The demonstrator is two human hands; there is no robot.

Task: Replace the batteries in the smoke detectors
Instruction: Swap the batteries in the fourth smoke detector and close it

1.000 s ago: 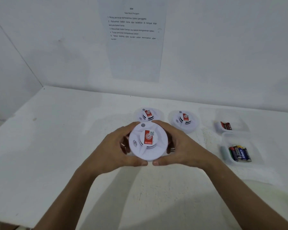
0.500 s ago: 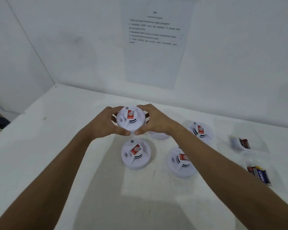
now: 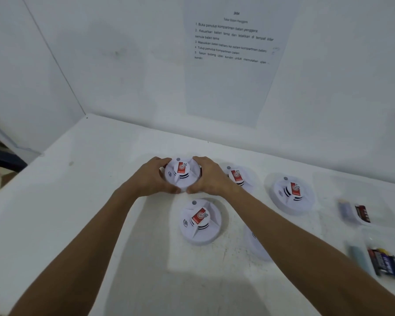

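A round white smoke detector (image 3: 181,174) with a red label sits far out on the white table (image 3: 78,213). My left hand (image 3: 153,176) grips its left rim and my right hand (image 3: 209,176) grips its right rim, thumbs nearly meeting at the front. Several more detectors lie around: one nearer to me (image 3: 200,221), one behind my right wrist (image 3: 238,176), one to the right (image 3: 291,193), and one mostly hidden under my right forearm (image 3: 254,245).
At the right edge a clear tray holds several dark batteries (image 3: 384,263); beyond it another clear tray holds a red-and-black battery (image 3: 363,213). An instruction sheet (image 3: 233,60) hangs on the wall behind. The table's left edge drops off near a dark chair (image 3: 2,160).
Both hands carried the detector from close to me out to the far side of the table, and it now sits lower, at the table surface. My view shifted left and down.
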